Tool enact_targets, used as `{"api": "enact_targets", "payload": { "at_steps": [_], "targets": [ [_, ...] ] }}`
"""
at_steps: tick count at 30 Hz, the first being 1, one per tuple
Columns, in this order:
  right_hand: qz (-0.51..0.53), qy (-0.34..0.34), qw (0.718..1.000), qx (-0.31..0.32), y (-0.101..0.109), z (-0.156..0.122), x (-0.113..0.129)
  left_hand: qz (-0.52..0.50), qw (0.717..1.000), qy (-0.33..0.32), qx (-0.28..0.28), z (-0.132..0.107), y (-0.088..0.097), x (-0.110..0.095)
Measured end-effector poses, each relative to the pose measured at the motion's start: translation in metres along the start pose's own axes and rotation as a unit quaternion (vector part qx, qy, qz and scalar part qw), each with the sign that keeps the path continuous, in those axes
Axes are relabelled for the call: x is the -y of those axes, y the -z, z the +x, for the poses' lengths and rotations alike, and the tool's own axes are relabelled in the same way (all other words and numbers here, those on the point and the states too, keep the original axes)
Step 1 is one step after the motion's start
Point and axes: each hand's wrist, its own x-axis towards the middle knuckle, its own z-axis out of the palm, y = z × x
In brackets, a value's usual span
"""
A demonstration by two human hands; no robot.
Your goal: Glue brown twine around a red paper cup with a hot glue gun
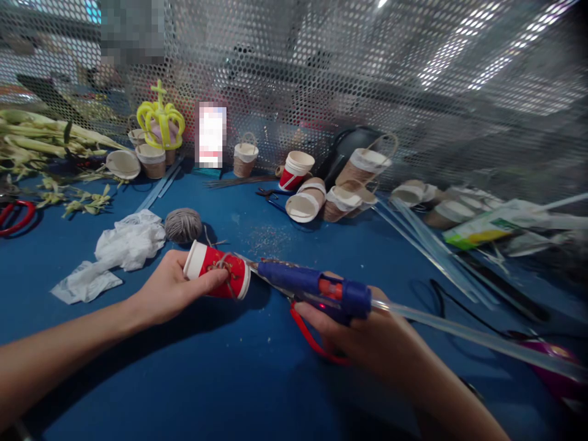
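My left hand (172, 288) is closed around a red and white paper cup (236, 275) lying on its side, its base toward the right. Grey yarn (222, 265) crosses the cup under my thumb. My right hand (362, 334) grips a blue hot glue gun (298, 283) with a long clear glue stick running out of its back. The metal nozzle points at the cup's base end; whether they touch I cannot tell. Below the gun, red-handled scissors (309, 337) show partly, overlapped by my right hand. A ball of grey yarn (182, 225) sits just behind the cup.
Crumpled white lace (131, 239) lies left of the yarn. Several twine-wrapped cups (245, 160) stand or lie along the perforated metal screen (285, 79). Pliers (271, 195) rest near another red cup (297, 171). Clear glue sticks (427, 251) lie right; a yellow crown (160, 122) stands back left.
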Motion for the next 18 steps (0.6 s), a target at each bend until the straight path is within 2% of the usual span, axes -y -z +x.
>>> {"api": "enact_targets", "payload": {
  "at_steps": [9, 13, 18],
  "targets": [
    [-0.016, -0.007, 1.0, -0.018, 0.001, -0.003, -0.001, 0.0, 1.0, 0.005, -0.002, 0.001, 0.0, -0.001],
    [0.004, 0.029, 0.999, 0.025, 0.006, 0.001, 0.003, 0.009, 1.0, 0.01, -0.004, 0.001, 0.0, -0.001],
    [0.013, 0.031, 0.999, 0.032, 0.01, 0.003, 0.009, 0.005, 1.0, 0.01, 0.0, 0.001, 0.0, 0.0]
  ]
}}
